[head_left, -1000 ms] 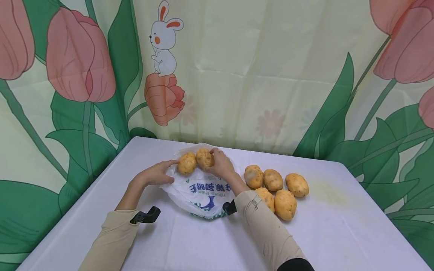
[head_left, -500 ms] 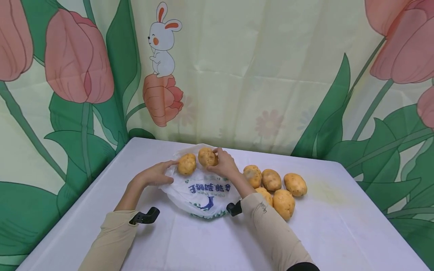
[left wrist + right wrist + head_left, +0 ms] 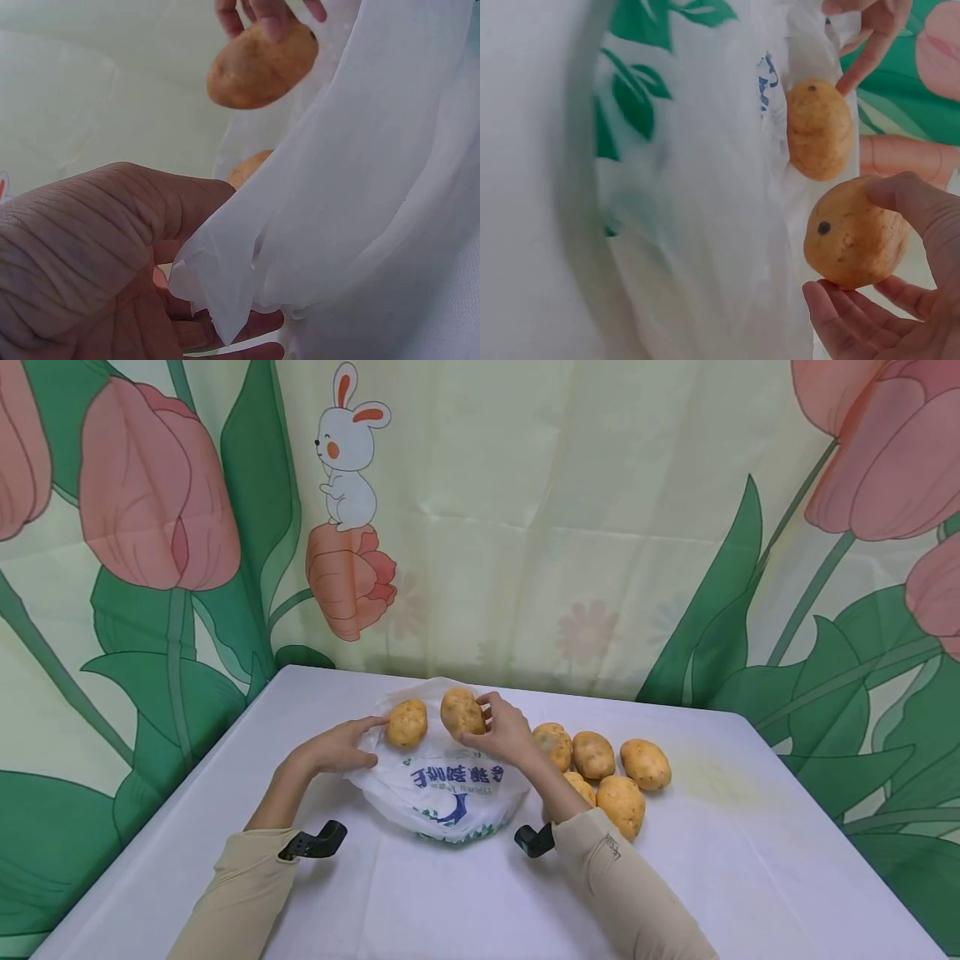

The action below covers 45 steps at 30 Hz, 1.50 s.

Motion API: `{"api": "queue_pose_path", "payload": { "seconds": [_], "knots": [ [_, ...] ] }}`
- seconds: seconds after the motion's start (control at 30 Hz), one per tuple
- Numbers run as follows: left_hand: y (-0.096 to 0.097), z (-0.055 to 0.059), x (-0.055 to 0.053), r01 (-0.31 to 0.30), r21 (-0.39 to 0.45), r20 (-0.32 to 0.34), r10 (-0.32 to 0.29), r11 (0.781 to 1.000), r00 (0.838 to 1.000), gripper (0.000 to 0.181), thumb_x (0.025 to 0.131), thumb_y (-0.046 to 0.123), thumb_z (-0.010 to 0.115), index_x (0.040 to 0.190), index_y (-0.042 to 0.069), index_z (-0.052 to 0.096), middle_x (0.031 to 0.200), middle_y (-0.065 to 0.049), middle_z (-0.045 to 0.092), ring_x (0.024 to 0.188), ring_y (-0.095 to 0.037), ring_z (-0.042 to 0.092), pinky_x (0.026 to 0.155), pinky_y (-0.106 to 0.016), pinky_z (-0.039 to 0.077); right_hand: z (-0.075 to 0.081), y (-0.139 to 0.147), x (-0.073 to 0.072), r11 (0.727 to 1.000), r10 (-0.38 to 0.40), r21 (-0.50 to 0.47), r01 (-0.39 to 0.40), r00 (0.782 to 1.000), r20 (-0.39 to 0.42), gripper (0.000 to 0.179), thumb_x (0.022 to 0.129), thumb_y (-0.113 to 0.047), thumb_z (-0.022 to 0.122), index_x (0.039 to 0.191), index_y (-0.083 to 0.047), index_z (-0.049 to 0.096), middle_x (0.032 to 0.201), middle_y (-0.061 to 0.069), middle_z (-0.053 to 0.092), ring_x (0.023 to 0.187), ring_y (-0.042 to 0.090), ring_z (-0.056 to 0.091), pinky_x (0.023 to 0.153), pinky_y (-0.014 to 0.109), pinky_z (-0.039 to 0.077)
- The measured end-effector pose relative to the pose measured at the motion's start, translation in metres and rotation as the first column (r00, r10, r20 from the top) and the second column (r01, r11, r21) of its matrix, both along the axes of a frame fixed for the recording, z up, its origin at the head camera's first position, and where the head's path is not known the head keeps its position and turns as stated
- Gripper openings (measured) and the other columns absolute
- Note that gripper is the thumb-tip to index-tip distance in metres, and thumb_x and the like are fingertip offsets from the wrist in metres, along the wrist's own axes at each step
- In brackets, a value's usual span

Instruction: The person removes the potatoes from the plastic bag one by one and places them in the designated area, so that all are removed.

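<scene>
A white plastic bag (image 3: 442,802) with blue lettering and green print lies on the table. In the head view, one potato (image 3: 407,723) is at its far side. My left hand (image 3: 337,747) is at the bag's left edge, its fingers curled around the plastic, the index fingertip right at that potato. In the left wrist view, the bag's edge drapes between thumb and fingers and hides part of them. Just to the right, my right hand (image 3: 506,731) grips a second potato (image 3: 462,712) between thumb and fingers, close over the bag; a dark spot shows on it in the right wrist view.
Several loose potatoes (image 3: 594,755) are grouped right of the bag, near my right forearm. A white cloth covers the table (image 3: 750,877). Behind its far edge hangs a curtain (image 3: 525,568) printed with tulips and a rabbit.
The gripped potato has moved right and turned, which widens the gap to the potato beside it. My right hand moved with it. The left hand stays at the bag's edge.
</scene>
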<state>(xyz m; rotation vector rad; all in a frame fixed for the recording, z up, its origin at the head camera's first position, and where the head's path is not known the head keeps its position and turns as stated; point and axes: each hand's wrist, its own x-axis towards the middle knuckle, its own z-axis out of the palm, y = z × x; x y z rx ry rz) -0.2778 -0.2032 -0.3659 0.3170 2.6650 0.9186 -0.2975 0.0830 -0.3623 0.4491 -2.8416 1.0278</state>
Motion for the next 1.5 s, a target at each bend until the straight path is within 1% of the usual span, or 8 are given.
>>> {"api": "queue_pose_path", "payload": {
  "seconds": [0.3,0.47,0.6,0.73,0.9,1.17,1.23,1.5],
  "knots": [
    [0.0,0.001,-0.001,0.021,0.015,-0.015,-0.021,1.0,1.0,0.071,0.094,0.01,0.063,0.159,0.005,0.034,0.16,-0.031,0.031,0.146,-0.048,0.031,0.116,-0.066,0.029,0.006,0.008,0.022,0.996,0.047,-0.076,-0.048,0.999,-0.025,0.067,0.083,-0.033,0.084,0.136,-0.004,0.053,0.119,0.016,0.068,0.104,0.027,0.066,0.084,0.041,0.058],
    [0.0,0.003,-0.001,0.036,0.005,-0.032,-0.036,0.999,0.999,0.072,0.093,0.01,0.063,0.158,0.004,0.034,0.159,-0.032,0.032,0.146,-0.049,0.032,0.116,-0.066,0.028,0.009,0.013,0.038,0.992,0.046,-0.118,-0.047,0.999,-0.007,0.068,0.084,-0.035,0.083,0.138,-0.007,0.053,0.121,0.013,0.067,0.106,0.026,0.066,0.085,0.042,0.058],
    [0.001,0.002,-0.002,0.053,-0.009,-0.058,-0.053,0.999,0.997,0.072,0.091,0.01,0.064,0.157,0.001,0.035,0.158,-0.032,0.035,0.145,-0.048,0.033,0.117,-0.065,0.029,0.008,0.017,0.051,0.99,0.048,-0.136,-0.048,0.999,-0.007,0.067,0.083,-0.035,0.084,0.137,-0.008,0.055,0.117,0.01,0.068,0.103,0.023,0.067,0.083,0.038,0.059],
    [0.002,0.002,-0.002,0.054,-0.012,-0.066,-0.055,0.998,0.996,0.071,0.091,0.01,0.064,0.156,-0.001,0.036,0.157,-0.032,0.036,0.145,-0.048,0.034,0.117,-0.064,0.029,0.006,0.019,0.06,0.985,0.078,-0.153,-0.082,0.997,-0.029,0.067,0.082,-0.032,0.085,0.136,-0.006,0.055,0.115,0.01,0.068,0.099,0.021,0.068,0.079,0.032,0.06],
    [0.002,0.002,0.0,0.046,-0.015,-0.06,-0.047,0.999,0.997,0.07,0.092,0.01,0.064,0.156,-0.001,0.036,0.157,-0.033,0.035,0.145,-0.049,0.034,0.117,-0.064,0.029,0.004,0.021,0.069,0.981,0.095,-0.17,-0.096,0.995,-0.017,0.066,0.081,-0.03,0.086,0.135,-0.007,0.056,0.113,0.008,0.068,0.096,0.018,0.068,0.081,0.034,0.06],
    [0.001,0.001,0.001,0.043,-0.012,-0.053,-0.044,0.999,0.998,0.07,0.093,0.01,0.064,0.156,0.0,0.036,0.157,-0.033,0.035,0.144,-0.049,0.034,0.116,-0.065,0.029,0.001,0.028,0.081,0.972,0.115,-0.204,-0.116,0.993,-0.02,0.065,0.081,-0.03,0.086,0.134,-0.006,0.057,0.111,0.007,0.068,0.095,0.021,0.067,0.085,0.043,0.06],
    [0.001,0.001,0.001,0.044,-0.012,-0.053,-0.044,0.999,0.998,0.07,0.093,0.01,0.064,0.156,0.0,0.036,0.157,-0.032,0.035,0.145,-0.049,0.033,0.116,-0.065,0.029,0.001,0.031,0.084,0.973,0.109,-0.202,-0.111,0.994,-0.022,0.065,0.081,-0.031,0.086,0.134,-0.007,0.057,0.113,0.006,0.068,0.095,0.02,0.067,0.086,0.043,0.06],
    [0.002,0.0,0.001,0.038,-0.009,-0.041,-0.038,0.999,0.998,0.071,0.092,0.011,0.063,0.157,0.0,0.035,0.158,-0.032,0.034,0.144,-0.047,0.035,0.116,-0.065,0.03,0.001,0.044,0.094,0.984,0.064,-0.165,-0.064,0.998,-0.005,0.067,0.081,-0.038,0.086,0.137,-0.015,0.056,0.117,0.001,0.066,0.096,0.014,0.065,0.082,0.032,0.057]
  ]
}}
